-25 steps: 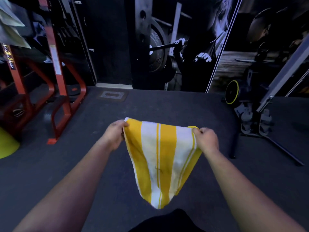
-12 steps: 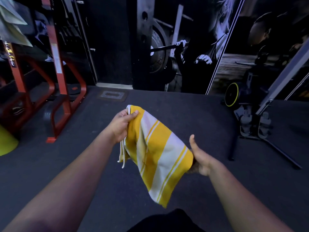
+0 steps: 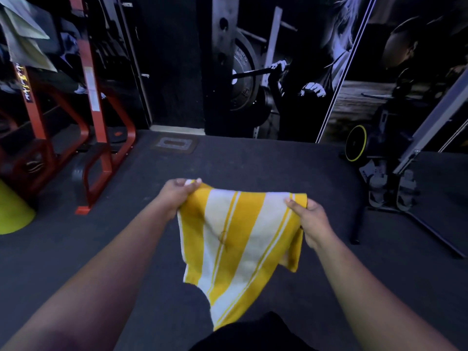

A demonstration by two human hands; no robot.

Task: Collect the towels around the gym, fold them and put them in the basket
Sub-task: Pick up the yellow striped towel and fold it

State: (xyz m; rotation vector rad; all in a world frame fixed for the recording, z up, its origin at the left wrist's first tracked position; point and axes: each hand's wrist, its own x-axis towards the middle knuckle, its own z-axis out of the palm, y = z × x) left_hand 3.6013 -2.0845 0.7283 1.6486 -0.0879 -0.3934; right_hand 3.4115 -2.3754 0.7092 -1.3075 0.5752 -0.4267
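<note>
Both hands, left (image 3: 174,196) and right (image 3: 312,219), are pinching the towel's (image 3: 235,239) top corners, holding it above the floor (image 3: 266,168).

Dim gym: dark rubber floor (image 3: 253,163), red rack (image 3: 93,97) left, wall mural (image 3: 291,72), possibly rower (image 3: 395,158) right

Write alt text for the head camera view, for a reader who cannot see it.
Two bare hands hold a yellow and white striped towel up by its top corners over a dark gym floor: left hand, right hand. A red metal rack stands at left, exercise equipment at right.
</note>
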